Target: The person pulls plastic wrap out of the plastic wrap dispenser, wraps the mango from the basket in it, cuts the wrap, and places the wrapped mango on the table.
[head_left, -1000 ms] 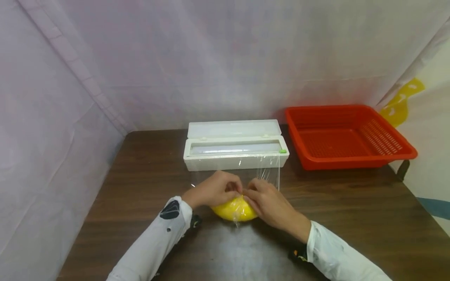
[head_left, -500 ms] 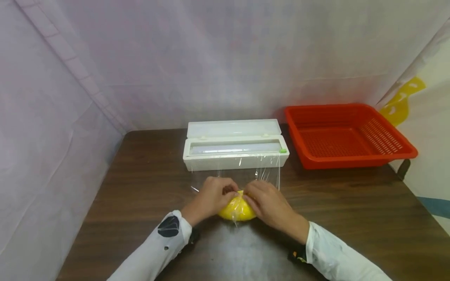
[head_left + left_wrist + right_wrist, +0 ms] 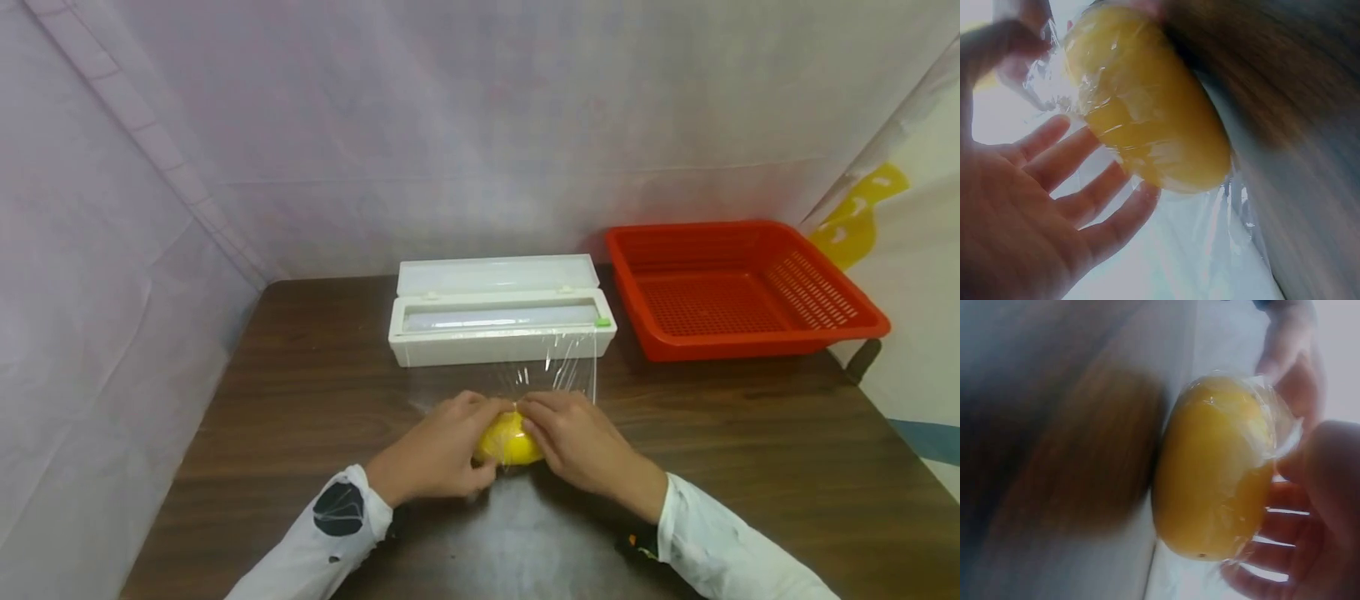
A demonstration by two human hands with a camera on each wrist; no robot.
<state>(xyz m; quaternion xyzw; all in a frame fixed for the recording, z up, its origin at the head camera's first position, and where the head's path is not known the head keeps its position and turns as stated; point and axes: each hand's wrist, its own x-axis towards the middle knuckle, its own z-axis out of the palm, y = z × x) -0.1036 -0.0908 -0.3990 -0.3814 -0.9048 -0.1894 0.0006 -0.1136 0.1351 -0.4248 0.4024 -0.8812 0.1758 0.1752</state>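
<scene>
An oval yellow fruit (image 3: 517,443) lies on the table with cling film (image 3: 1279,425) wrapped around it, bunched and creased on one side. My left hand (image 3: 438,454) is at its left end; in the left wrist view the fingers (image 3: 1063,159) are nearly straight and spread, tips against the wrapped side. The left thumb stands away from the fruit. My right hand (image 3: 581,442) grips the right end, its thumb on the near side and fingers curled over the far side. A clear sheet of film (image 3: 555,371) runs back from the fruit to the white dispenser box (image 3: 502,348).
The dispenser's lid (image 3: 498,275) is up, showing the film roll (image 3: 502,317) and a green slider (image 3: 602,322) at the right. A red plastic basket (image 3: 750,342) stands at the back right of the brown wooden table (image 3: 300,375). White cloth walls (image 3: 480,125) enclose the back and sides.
My left hand has stopped pinching the film on top and moved down to the fruit's left side, its thumb now lower and apart. The fruit has rolled slightly; my right hand stays nearly in place.
</scene>
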